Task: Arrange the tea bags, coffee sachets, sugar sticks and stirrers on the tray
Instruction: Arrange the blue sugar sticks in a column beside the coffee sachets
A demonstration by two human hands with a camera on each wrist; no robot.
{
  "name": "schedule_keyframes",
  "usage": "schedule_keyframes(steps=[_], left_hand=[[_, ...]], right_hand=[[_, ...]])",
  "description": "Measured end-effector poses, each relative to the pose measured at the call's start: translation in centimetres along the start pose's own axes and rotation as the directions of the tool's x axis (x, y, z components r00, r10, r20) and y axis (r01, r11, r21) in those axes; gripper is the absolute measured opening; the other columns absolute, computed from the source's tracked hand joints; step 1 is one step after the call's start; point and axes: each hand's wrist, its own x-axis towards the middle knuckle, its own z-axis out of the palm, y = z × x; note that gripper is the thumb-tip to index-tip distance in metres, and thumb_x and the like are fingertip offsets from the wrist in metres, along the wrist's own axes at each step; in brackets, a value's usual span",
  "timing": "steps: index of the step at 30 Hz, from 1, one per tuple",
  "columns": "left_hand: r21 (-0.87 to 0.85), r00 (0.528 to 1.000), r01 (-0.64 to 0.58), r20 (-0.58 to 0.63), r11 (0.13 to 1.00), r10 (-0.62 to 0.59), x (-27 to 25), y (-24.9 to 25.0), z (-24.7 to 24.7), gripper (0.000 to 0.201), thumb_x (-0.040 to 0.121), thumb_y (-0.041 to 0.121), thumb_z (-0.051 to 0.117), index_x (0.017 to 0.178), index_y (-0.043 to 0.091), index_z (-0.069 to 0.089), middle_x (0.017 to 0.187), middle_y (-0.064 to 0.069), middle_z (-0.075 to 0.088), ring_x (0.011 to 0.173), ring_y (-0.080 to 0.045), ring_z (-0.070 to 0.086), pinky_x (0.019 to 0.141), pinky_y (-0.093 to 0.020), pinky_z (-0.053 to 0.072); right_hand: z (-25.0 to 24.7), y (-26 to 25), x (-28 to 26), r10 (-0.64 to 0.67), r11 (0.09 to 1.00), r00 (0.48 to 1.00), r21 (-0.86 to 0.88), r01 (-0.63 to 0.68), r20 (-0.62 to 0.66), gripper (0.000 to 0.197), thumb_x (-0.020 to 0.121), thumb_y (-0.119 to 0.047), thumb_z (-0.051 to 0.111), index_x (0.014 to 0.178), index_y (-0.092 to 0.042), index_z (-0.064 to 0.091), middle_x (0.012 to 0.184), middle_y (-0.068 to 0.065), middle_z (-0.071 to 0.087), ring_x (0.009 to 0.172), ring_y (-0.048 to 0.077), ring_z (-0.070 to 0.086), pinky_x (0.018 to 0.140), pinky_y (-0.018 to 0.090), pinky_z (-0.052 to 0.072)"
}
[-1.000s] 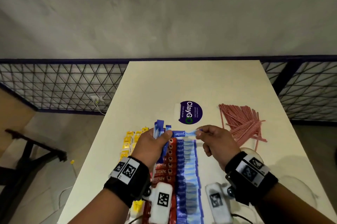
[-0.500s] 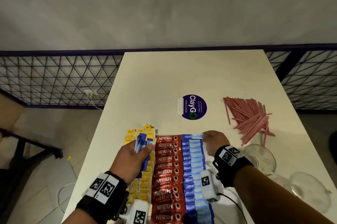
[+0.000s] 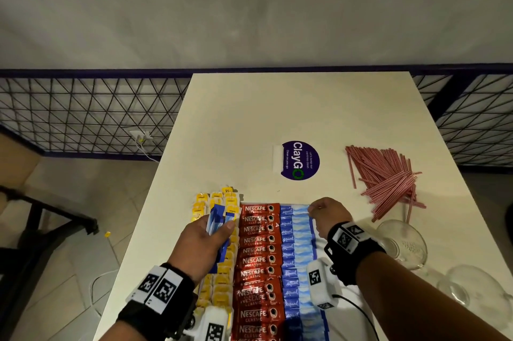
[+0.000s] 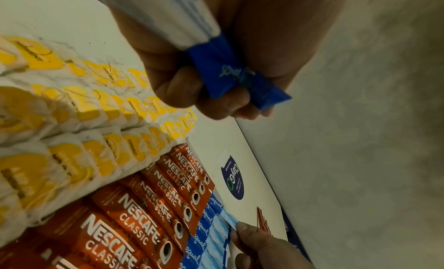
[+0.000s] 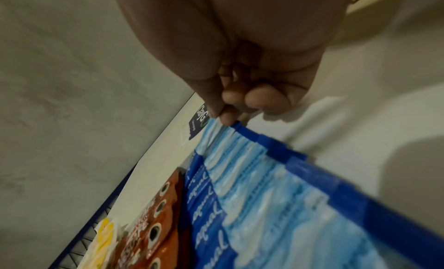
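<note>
The left hand [image 3: 204,243] is curled tight around a small bunch of blue paper sugar sticks [image 3: 218,220], held over the yellow tea bags [image 3: 222,282]. The right hand [image 3: 329,214] pinches the end of the farthest blue sugar stick [image 3: 295,208] in the row beside the red coffee sachets [image 3: 256,260]. Thin red stirrers [image 3: 387,178] lie in a heap near the white table's [image 3: 291,107] right edge.

Camera layout: one head view, two wrist views.
From the head we look forward and down over the table [image 3: 277,118], both forearms in view. Our left wrist camera sits close behind the left hand [image 4: 216,64]; the right close behind the right hand [image 5: 240,64]. All three share the blue sugar sticks [image 3: 297,246] and the round sticker [image 3: 300,160].
</note>
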Motion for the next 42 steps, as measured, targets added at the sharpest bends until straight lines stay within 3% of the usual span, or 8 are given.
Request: schedule_keyframes(steps=[8,25,28,30,33,37,39,42], left_hand=[[-0.002,1.000,-0.001,0.013,1.000,0.001,-0.4,0.1,0.3,0.032,0.091,0.031,0.063,0.067,0.013,0.054,0.054,0.000,0.051,0.043,-0.009,0.041,0.054,-0.025,0.037],[0.030,0.999,-0.028,0.018,0.999,0.028,-0.8,-0.7,0.4,0.028,0.092,0.033,0.061,0.073,0.013,0.057,0.064,-0.006,0.057,0.051,-0.010,0.047,0.056,-0.020,0.040],[-0.009,0.998,-0.048,0.045,0.999,0.049,-1.0,-0.3,0.6,0.020,0.091,0.030,0.063,0.077,0.015,0.061,0.060,0.002,0.061,0.051,-0.005,0.053,0.055,-0.014,0.042],[-0.039,0.994,-0.074,0.073,0.996,0.077,-1.0,0.2,1.0,0.013,0.090,0.025,0.065,0.080,0.016,0.063,0.055,0.009,0.061,0.050,0.001,0.054,0.053,-0.010,0.041],[-0.089,0.992,-0.088,0.079,0.992,0.096,-0.4,1.1,1.6,0.010,0.086,0.018,0.071,0.085,0.014,0.063,0.058,0.009,0.061,0.053,-0.004,0.054,0.054,-0.013,0.042],[-0.134,0.972,-0.140,0.170,0.981,0.162,0.5,2.6,2.4,0.040,0.068,0.039,0.079,0.097,0.014,0.068,0.084,-0.002,0.072,0.075,-0.018,0.067,0.071,-0.031,0.053],[-0.089,0.968,-0.149,0.192,0.985,0.164,0.7,3.2,2.7,0.047,0.065,0.038,0.081,0.099,0.009,0.067,0.075,0.002,0.069,0.064,-0.011,0.062,0.065,-0.030,0.051],[-0.086,0.969,-0.145,0.186,0.986,0.159,1.1,3.3,2.6,0.026,0.079,0.017,0.079,0.094,0.002,0.065,0.051,0.011,0.056,0.046,-0.002,0.047,0.052,-0.019,0.040]], right_hand=[[0.2,-0.4,-0.5,-0.009,0.992,0.997,-0.125,0.000,-0.071,0.018,0.090,-0.039,0.055,0.075,-0.029,0.057,0.083,-0.006,0.062,0.076,0.020,0.057,0.068,0.024,0.039],[-0.3,-1.0,-1.2,-0.045,0.966,0.996,-0.257,0.024,-0.075,0.025,0.091,-0.047,0.052,0.087,-0.026,0.065,0.101,0.001,0.070,0.080,0.023,0.056,0.074,0.025,0.042],[-1.0,-1.5,-2.5,-0.056,0.985,0.992,-0.170,0.037,-0.110,0.027,0.089,-0.053,0.053,0.080,-0.027,0.053,0.092,-0.001,0.066,0.085,0.022,0.057,0.081,0.029,0.046],[-1.5,-3.0,-4.3,-0.180,0.980,0.976,-0.106,0.168,-0.123,0.028,0.090,-0.052,0.052,0.078,-0.027,0.053,0.082,-0.004,0.062,0.080,0.019,0.058,0.074,0.029,0.045],[-2.1,-6.3,-8.1,-0.415,0.907,0.906,0.122,0.403,0.090,0.027,0.093,-0.041,0.056,0.075,-0.022,0.060,0.072,-0.009,0.062,0.059,0.001,0.052,0.058,0.022,0.036],[-2.5,-8.0,-11.0,-0.505,0.863,0.778,0.240,0.445,0.374,0.024,0.094,-0.031,0.058,0.075,-0.017,0.063,0.054,-0.016,0.059,0.041,-0.001,0.043,0.049,0.015,0.033],[-2.8,-7.9,-11.0,-0.522,0.848,0.797,0.290,0.444,0.305,0.020,0.094,-0.019,0.057,0.075,-0.016,0.062,0.057,-0.012,0.061,0.040,0.000,0.042,0.048,0.017,0.032],[-3.5,-7.3,-10.4,-0.452,0.820,0.875,0.468,0.329,0.175,0.020,0.094,-0.011,0.056,0.075,-0.012,0.062,0.070,0.000,0.068,0.040,0.009,0.035,0.046,0.023,0.030]])
